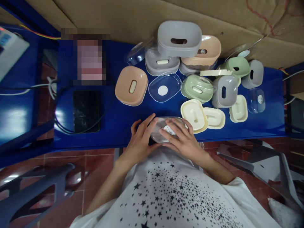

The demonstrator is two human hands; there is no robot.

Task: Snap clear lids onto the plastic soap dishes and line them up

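Observation:
At the table's front edge lies a clear plastic lid [156, 128] with a patterned round sticker; what is beneath it looks greyish and is mostly hidden. My left hand [142, 137] grips its left side, fingers along the rim and thumb at the near edge. Over its top and right side my right hand [184, 137] is laid, fingers spread across the sticker and thumb near the front. Just right of that hand are a cream tray [193, 115] and another cream insert [215, 118]. Beyond the hands rests a loose clear lid [162, 88] with a white round label.
A peach box [131, 85] stands at left, a green lidded box [198, 88] at centre. Grey boxes [179, 31] and a peach one [209, 44] are stacked behind. More grey and green pieces lie right. A black tablet-like device [85, 110] with a cable lies left.

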